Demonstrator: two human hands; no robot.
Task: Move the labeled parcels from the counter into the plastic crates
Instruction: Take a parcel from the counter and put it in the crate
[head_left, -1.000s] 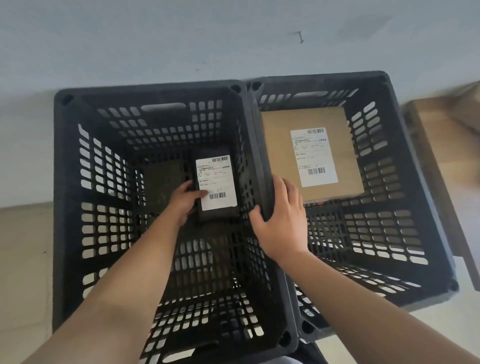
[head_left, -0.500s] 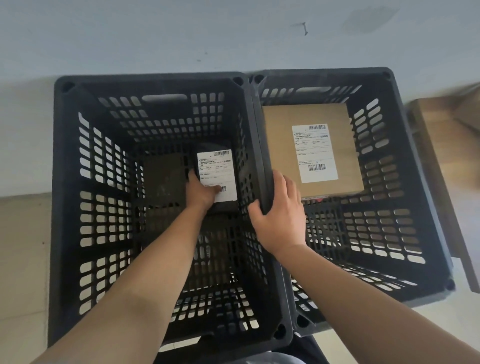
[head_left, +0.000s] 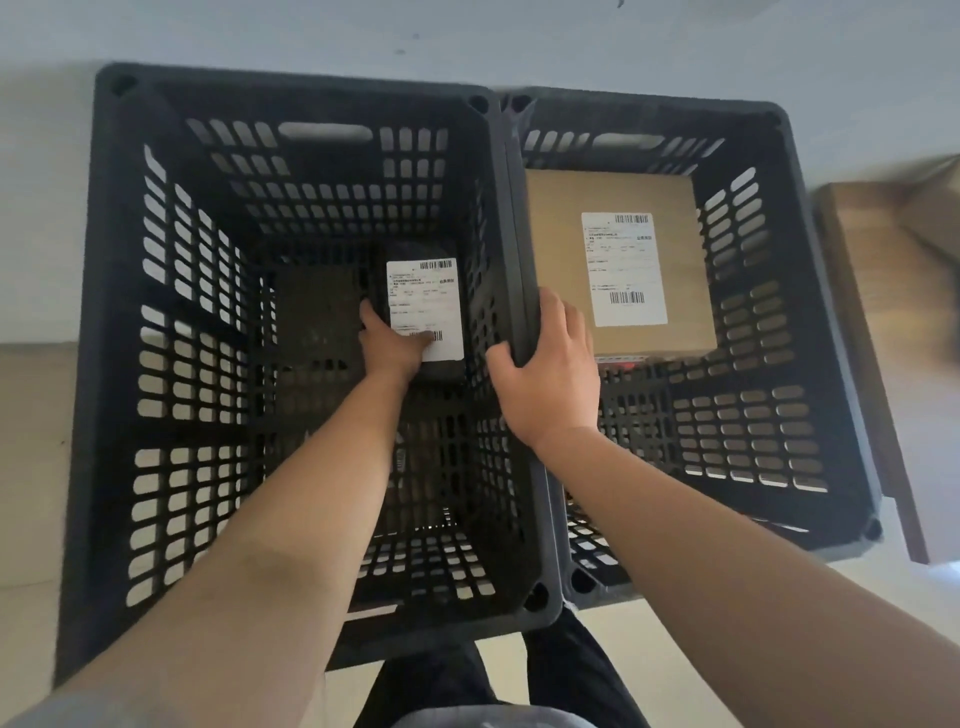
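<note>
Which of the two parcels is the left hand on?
The black parcel in the left crate; the brown parcel lies untouched in the right crate.

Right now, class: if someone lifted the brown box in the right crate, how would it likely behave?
The brown box looks like flat-sided cardboard, so probably stiff, not floppy. It lies flat and low in the right crate, so it is unlikely to roll or tip. Weight cannot be judged.

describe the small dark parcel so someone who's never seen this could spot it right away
Two black plastic crates stand side by side; look in the left crate, deep down on its floor toward the right wall. There the left hand holds a small dark parcel with a white barcode label on top. The brown cardboard parcel in the right crate is bigger and sits higher.
</note>
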